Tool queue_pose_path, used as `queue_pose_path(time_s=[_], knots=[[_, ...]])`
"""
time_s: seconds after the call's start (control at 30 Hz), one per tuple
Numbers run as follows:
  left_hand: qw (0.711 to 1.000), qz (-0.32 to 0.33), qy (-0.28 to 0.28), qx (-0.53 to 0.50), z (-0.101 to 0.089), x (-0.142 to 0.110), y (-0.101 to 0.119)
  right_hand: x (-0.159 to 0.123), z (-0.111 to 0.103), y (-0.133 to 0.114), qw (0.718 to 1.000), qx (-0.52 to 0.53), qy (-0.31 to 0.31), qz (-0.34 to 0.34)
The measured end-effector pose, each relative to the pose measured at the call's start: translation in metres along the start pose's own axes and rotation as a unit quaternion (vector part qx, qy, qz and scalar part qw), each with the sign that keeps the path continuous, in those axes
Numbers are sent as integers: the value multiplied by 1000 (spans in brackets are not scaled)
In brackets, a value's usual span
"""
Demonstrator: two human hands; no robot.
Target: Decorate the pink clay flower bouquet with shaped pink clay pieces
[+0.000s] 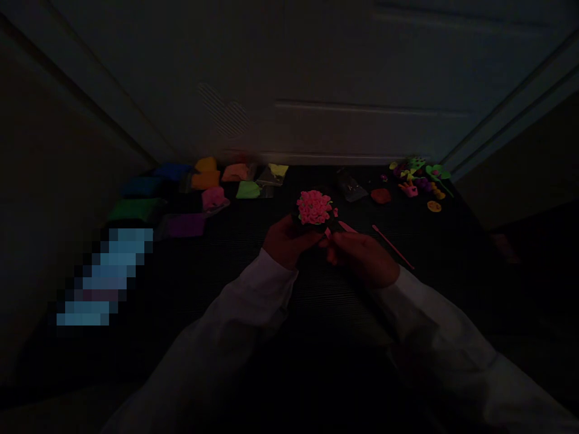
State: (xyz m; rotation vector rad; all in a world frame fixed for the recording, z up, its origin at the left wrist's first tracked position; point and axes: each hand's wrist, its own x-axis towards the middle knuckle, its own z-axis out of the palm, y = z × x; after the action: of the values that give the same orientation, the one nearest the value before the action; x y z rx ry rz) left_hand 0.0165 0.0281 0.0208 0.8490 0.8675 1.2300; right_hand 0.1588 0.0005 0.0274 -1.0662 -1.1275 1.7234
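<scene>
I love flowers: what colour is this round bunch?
The flower bunch is mostly pink, seen best in the head view.

Flower cluster (314, 207) is pink with green edges, thin stick (392, 246) reddish pink, sleeves (260, 286) white, wall marking (233, 119) striped, small disc (434, 207) orange.

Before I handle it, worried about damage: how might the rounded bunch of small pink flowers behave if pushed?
The rounded bunch of small pink flowers looks fragile, its small petals crowded together. It's probably light, since the left hand seems to support it alone. Being rounded, it may roll.
</scene>
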Motion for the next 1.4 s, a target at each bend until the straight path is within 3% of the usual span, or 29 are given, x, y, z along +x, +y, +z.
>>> queue_pose_path(time_s=[0.57,1.4], knots=[[997,26,2,66,-1,-1,4,-1,0,0,1000,21,9,18],[999,43,-9,26,-3,3,-5,-1,-1,-1,1000,15,6,13]])
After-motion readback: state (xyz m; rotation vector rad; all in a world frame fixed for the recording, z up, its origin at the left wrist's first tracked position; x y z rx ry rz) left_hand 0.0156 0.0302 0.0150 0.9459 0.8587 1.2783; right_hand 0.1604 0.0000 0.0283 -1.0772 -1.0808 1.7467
